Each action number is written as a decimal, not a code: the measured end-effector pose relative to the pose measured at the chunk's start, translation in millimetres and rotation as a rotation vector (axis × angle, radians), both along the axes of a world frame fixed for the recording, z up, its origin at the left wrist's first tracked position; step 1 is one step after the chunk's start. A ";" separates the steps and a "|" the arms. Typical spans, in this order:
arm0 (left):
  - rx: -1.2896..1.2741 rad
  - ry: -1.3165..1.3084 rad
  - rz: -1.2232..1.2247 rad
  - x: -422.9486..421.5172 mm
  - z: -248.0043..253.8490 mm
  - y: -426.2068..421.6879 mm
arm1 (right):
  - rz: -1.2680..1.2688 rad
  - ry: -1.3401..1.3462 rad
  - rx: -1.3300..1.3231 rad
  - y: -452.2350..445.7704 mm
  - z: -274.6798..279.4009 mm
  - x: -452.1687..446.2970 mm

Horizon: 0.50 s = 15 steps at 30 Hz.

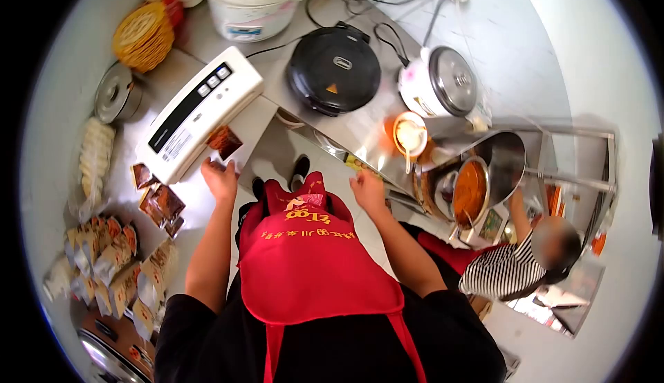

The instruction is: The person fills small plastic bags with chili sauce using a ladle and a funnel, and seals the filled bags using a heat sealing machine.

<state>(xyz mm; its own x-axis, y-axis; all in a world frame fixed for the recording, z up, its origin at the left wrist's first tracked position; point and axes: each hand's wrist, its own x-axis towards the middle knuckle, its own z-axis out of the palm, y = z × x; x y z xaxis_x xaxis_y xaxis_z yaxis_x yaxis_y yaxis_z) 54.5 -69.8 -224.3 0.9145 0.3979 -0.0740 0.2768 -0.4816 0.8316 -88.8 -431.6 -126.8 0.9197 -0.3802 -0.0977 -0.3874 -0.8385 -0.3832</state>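
Note:
My left hand (pixel 220 179) is at the front of a white bag sealer (pixel 202 114), its fingers closed at the lower edge of a clear sauce packet (pixel 225 141). That packet holds dark red-brown sauce and lies against the sealer's front side. Several similar sauce packets (pixel 162 204) rest on the counter to the left of the hand. My right hand (pixel 368 190) hangs in front of the counter edge, right of my red apron (pixel 315 265). Its fingers are curled in, and nothing shows in them.
A black round electric griddle (pixel 333 69), a rice cooker (pixel 437 83) and a large white pot (pixel 259 2) stand along the back. Filled pouches (pixel 114 262) crowd the left. At right, a co-worker (pixel 508 269) reaches toward a pan of orange-red sauce (pixel 471 190).

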 end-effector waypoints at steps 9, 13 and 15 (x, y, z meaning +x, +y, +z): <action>0.128 0.012 -0.130 -43.8 41.1 -10.5 | 0.161 -0.154 -0.629 -68.4 -66.5 75.2; 0.171 -0.025 -0.132 -65.6 56.4 -35.2 | 0.241 0.088 -0.691 -58.7 -91.6 56.6; 0.179 0.014 -0.179 -77.7 55.9 -59.0 | 0.334 -0.062 -0.678 -68.7 -87.1 38.7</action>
<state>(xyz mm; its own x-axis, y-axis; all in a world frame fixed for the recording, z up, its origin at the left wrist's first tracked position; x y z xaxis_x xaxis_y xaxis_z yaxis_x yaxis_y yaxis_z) -23.2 -128.9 -168.3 0.9709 0.2375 -0.0306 0.1851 -0.6630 0.7254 -50.1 -500.3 -213.9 0.9927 -0.0391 0.1143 -0.0663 -0.9673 0.2450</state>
